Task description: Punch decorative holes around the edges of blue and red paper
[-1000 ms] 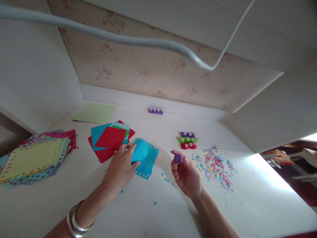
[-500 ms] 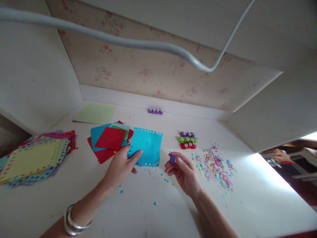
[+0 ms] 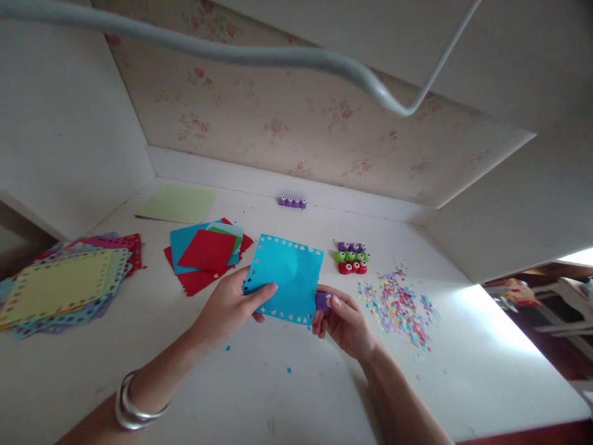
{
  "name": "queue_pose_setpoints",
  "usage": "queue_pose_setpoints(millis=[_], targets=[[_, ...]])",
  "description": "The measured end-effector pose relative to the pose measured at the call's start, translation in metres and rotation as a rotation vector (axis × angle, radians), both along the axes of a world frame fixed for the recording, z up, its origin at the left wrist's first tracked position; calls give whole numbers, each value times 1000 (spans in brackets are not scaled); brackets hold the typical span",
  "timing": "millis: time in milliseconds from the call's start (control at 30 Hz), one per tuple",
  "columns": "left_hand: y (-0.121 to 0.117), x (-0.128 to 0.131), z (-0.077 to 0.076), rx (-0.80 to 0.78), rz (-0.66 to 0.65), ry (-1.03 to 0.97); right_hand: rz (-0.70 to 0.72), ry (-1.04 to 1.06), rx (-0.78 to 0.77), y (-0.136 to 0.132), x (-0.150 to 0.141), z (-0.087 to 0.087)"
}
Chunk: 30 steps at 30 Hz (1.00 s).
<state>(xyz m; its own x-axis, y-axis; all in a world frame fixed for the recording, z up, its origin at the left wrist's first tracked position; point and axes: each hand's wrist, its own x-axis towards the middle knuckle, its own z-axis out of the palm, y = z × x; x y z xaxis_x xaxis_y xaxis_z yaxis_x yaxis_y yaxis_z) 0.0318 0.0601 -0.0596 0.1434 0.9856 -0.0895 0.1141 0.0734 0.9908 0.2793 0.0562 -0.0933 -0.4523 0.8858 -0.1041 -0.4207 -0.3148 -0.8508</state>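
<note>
My left hand pinches a bright blue sheet of paper by its left side, thumb on top and fingers beneath. Small punched shapes run along the sheet's left, top and bottom edges. In my right hand is a purple craft punch, gripped between thumb and fingers. The punch sits at the sheet's right edge, low on that side; whether the paper is inside its slot I cannot tell. Both hands are above the white table.
Purple, green and red punches stand in rows to the right, with more purple punches by the wall. Paper confetti lies far right. Red and blue paper, pale green sheets and a stack of punched sheets lie left. A white cable crosses above.
The blue sheet has moved right and tilted slightly, meeting the purple punch. Before, a gap separated the punch from the paper's right edge. The camera view has shifted a little.
</note>
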Motion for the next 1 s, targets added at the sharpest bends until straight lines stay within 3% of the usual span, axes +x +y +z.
queue_pose_setpoints(millis=[367,667,1000], targets=[[-1,0,-1,-7,-43,-13,-58,-43,10,1,-1,-5],[-2,-1,4,39,7,96,0,-153,19,-2,-2,-1],[-1,-4,-1,24,-105,175,6,-198,-24,-1,-1,2]])
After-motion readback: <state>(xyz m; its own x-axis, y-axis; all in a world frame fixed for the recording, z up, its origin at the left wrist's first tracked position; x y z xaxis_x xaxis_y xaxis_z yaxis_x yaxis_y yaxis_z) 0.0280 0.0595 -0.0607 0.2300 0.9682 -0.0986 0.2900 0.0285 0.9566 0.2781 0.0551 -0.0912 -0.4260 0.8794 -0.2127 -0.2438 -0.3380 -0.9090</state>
